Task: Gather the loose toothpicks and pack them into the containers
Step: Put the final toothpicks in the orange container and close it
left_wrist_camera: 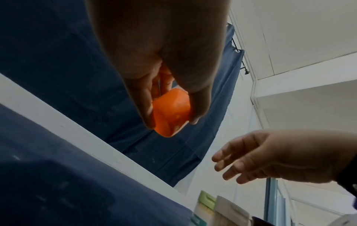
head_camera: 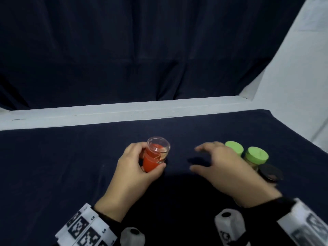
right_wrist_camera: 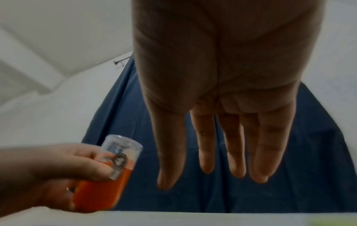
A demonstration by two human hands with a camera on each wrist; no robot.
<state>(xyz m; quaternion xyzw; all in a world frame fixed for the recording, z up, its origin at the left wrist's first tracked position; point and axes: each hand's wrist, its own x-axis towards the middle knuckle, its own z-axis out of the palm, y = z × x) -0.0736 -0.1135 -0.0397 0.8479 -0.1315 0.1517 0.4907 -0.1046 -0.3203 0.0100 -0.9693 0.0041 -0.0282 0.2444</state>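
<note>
Left hand: the left hand (head_camera: 130, 167) wraps fingers and thumb round a small clear plastic container with an orange lower half (head_camera: 156, 154), just left of centre in the head view, held tilted with its open mouth pointing up and away.
Right hand: the right hand (head_camera: 223, 167) hovers right of centre, palm down, fingers spread and straight, holding nothing; the right wrist view shows every finger bare.
Container mouth: no lid on it, and I cannot tell whether any toothpicks are inside.
Loose toothpicks: none can be made out on the dark blue cloth (head_camera: 71, 166) in any view; they may be too thin to see against the fabric, so where they lie is unknown from here.
Packed jars: two round jars with light green lids (head_camera: 257, 155) stand at the right of the frame, touching or just beside the right hand's far edge, with a dark round lid (head_camera: 270, 172) just below them.
Risk one: that spread right hand sits right against the green-lidded jars, and a careless sweep outward could knock them over.
Risk two: the open container is tilted, so if the left wrist rolls further anything inside could slide out of the mouth.
Risk three: the grip sits low on the smooth orange part, and a squeeze while loading could let it twist.
Risk four: thin sticks on dark cloth are easily missed, leaving the gathering incomplete.
</note>
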